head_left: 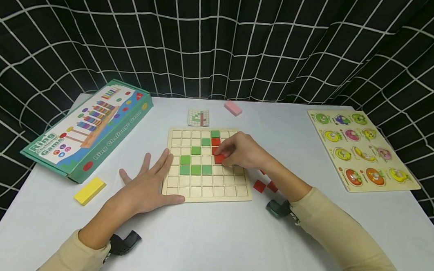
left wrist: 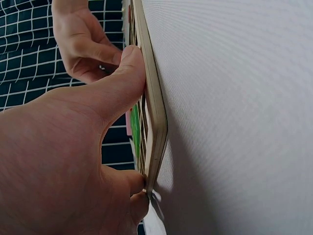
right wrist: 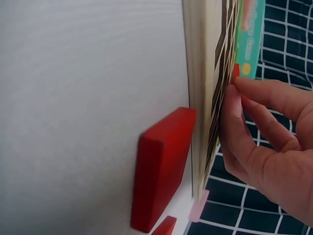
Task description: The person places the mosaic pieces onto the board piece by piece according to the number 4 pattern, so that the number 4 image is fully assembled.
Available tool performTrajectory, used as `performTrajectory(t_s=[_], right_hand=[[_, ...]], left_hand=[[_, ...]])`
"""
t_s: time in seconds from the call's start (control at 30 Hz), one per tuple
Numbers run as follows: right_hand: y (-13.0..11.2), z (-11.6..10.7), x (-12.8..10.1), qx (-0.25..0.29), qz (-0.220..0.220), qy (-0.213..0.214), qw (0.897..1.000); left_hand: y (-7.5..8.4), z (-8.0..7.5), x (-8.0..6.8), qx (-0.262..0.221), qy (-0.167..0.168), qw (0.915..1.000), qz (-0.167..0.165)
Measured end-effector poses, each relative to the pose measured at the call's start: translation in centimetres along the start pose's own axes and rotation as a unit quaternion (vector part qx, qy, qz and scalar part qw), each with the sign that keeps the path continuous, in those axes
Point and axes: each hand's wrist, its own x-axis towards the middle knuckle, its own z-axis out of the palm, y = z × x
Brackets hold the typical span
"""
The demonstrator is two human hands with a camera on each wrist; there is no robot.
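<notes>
A wooden grid board (head_left: 206,192) lies on the table, with several green tiles (head_left: 196,169) set in its squares. Red tiles (head_left: 215,141) run down one column near the right hand. My right hand (head_left: 243,150) reaches over the board and pinches a red tile (head_left: 218,159) at that column's lower end; its fingertips partly cover the tiles there. In the right wrist view only a sliver of red tile (right wrist: 236,71) shows at the fingertips. With fingers spread, my left hand (head_left: 145,191) rests along the board's left edge, its thumb on the front left corner.
Loose red tiles (head_left: 259,186) lie right of the board, partly under the right forearm. Behind it are a small pattern card (head_left: 198,117) and a pink block (head_left: 233,108). A game box (head_left: 92,125) and yellow block (head_left: 89,190) sit left; a fruit puzzle board (head_left: 363,151) lies right.
</notes>
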Motion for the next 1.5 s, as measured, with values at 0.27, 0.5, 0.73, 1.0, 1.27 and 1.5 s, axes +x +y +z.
performTrajectory(t_s=[0.27, 0.5, 0.73, 1.0, 1.27, 1.5], right_hand=[[-0.3, 0.3, 0.4, -0.030, 0.003, 0.003, 1.000], [-0.5, 0.5, 0.5, -0.032, 0.010, 0.002, 0.999], [-0.4, 0.6, 0.5, -0.036, -0.001, 0.002, 0.999], [-0.3, 0.7, 0.6, -0.027, -0.012, -0.002, 1.000], [0.0, 0.3, 0.2, -0.015, -0.020, -0.002, 1.000], [0.7, -0.4, -0.5, -0.006, -0.025, -0.005, 1.000]], left_hand=[[0.0, 0.0, -0.1, -0.003, 0.000, 1.0000, 0.000], [0.0, -0.1, -0.1, 0.000, 0.000, 1.0000, 0.000], [0.0, 0.0, 0.0, 0.000, 0.002, 1.0000, 0.000], [-0.1, 0.0, 0.0, 0.002, 0.005, 1.0000, 0.003], [0.0, 0.1, 0.0, 0.002, 0.003, 1.0000, 0.002], [0.0, 0.1, 0.0, 0.001, 0.004, 1.0000, 0.000]])
